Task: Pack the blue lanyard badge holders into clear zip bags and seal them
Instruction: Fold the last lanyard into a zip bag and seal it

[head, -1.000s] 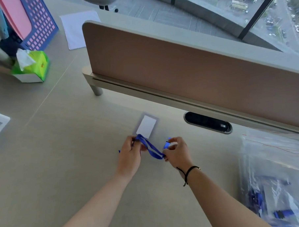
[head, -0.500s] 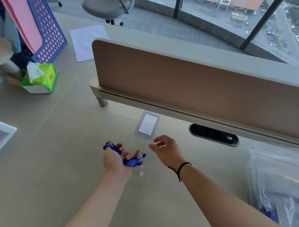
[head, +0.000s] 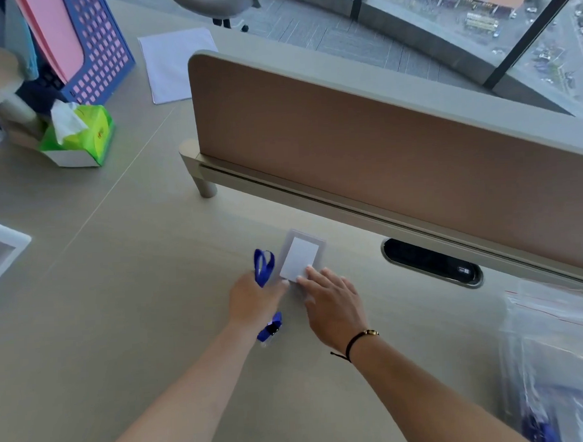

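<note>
Worktop [head: 127, 328]: we see a pale beige surface that carries everything we handle.
Divider panel [head: 363, 144]: a tan screen stands upright along the far edge of our worktop, with a dark oval cable port [head: 430, 261] just in front of its base.
Zip bags [head: 556, 359]: we see a heap of clear bags with red seal lines at the right edge, well apart from our hands; blue shows through the plastic low down.
File basket [head: 102, 52]: a blue lattice basket stands far left with a pink sheet in it.
Tissue pack [head: 79, 136]: a green pack with a white tissue sticking up sits near the basket.
Right hand [head: 333, 302]: our fingers lie straight, the tips pressing the near edge of the badge holder; this grip is apart, clasping nothing.
Left hand [head: 253, 302]: our grip is clamped on the bunched lanyard, one fingertip touching the holder's near corner.
Badge holder [head: 300, 259]: a clear sleeve with a white card lies flat between the divider and our hands.
Blue lanyard [head: 262, 267]: a loop rises above our left fist, and the clip end [head: 271, 328] hangs out below it.
</note>
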`<state>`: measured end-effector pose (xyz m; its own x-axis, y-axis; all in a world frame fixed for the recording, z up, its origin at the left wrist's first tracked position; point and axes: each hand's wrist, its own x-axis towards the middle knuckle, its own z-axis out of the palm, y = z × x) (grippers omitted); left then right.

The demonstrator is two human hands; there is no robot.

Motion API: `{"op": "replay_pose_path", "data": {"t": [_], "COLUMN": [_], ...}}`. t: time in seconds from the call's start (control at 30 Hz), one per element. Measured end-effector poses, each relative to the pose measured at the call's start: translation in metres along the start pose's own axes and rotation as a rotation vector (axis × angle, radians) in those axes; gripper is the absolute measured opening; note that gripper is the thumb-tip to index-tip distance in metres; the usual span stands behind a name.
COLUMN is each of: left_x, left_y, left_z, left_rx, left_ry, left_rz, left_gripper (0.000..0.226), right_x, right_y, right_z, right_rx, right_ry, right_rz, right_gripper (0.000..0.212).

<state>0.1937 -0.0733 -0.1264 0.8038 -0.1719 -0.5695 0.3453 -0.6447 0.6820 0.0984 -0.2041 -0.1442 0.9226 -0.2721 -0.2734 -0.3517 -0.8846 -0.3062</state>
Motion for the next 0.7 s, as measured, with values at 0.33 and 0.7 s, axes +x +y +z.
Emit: {"op": "replay_pose_path", "data": {"t": [0.33,0.7], "left_x": [-0.031,-0.049], "left_y": [-0.012,0.003], "left_z": [0.030,0.040], "left_rx": [0.594,0.894], "left_ry": [-0.020,-0.178], "left_rz": [0.183,0.213], "left_gripper": [0.078,0.087], "right_x": [-0.059,-0.061], "right_y": [-0.015,0.024], "right_z": [-0.009,-0.031], "right_rx": [0.599,0.531], "right_ry": [-0.085,-0.070], "right_rz": [0.399,0.571], "right_gripper": [0.058,0.063]}}
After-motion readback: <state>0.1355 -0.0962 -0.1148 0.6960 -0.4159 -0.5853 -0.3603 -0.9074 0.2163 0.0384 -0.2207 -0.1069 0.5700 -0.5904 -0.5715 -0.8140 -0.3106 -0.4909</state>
